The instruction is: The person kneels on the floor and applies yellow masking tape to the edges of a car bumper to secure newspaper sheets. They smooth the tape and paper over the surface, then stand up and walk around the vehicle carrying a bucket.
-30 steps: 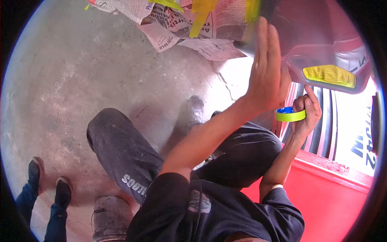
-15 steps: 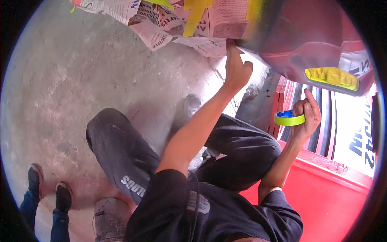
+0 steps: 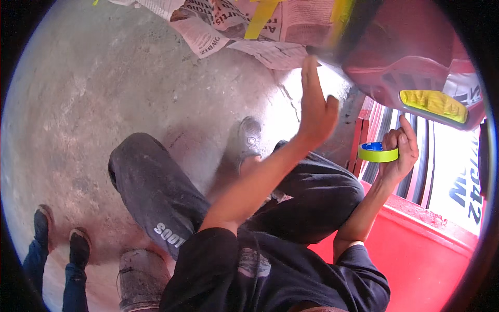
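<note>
My left hand (image 3: pixel 318 112) reaches up just below the lower edge of the newspaper sheets (image 3: pixel 270 52), its fingers stretched out, thumb apart, holding nothing. Beside it curves a glossy dark red panel (image 3: pixel 395 65) that looks like a car bumper. Yellow masking tape (image 3: pixel 434 106) covers an oblong patch on that panel. A yellow-green tape roll (image 3: pixel 378 155) with a blue inner core hangs from the curled fingers of my right hand (image 3: pixel 403 148), below the patch. That hand's index finger points up. Strips of yellow tape (image 3: pixel 261 20) hold the newspaper.
A red box-like object (image 3: pixel 416 244) stands close at my right. Behind it hangs a white sheet with large print (image 3: pixel 452 177). At lower left are another person's shoes (image 3: pixel 79 247) and a dirty bucket (image 3: pixel 143 275). Under me lies a concrete floor (image 3: pixel 104 119).
My left hand has come away from the newspaper's edge, moving slightly down and right, and its fingers now show. The view has shifted a little. My right hand keeps the tape roll.
</note>
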{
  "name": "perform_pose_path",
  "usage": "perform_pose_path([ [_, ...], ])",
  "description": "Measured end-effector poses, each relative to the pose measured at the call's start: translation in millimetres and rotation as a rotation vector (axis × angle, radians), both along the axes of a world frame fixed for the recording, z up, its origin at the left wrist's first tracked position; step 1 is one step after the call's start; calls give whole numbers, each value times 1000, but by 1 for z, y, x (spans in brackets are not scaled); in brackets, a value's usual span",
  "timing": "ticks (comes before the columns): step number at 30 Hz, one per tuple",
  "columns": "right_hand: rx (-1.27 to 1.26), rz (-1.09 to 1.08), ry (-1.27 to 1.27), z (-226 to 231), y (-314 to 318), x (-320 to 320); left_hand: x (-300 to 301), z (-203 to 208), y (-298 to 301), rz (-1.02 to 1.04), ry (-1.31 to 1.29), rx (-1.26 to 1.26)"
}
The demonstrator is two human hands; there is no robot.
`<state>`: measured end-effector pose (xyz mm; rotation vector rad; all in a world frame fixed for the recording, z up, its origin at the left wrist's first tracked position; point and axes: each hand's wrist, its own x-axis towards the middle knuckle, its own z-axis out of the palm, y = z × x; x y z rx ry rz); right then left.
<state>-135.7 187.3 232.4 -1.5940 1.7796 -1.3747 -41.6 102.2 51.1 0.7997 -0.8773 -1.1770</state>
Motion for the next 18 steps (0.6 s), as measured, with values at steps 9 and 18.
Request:
perform_pose_path([
  [9, 17, 8, -16, -2, -5, 8, 1, 18, -42, -265, -43, 116],
  [18, -44, -45, -30, -2, -5, 1, 39, 50, 7, -87, 178, -261],
])
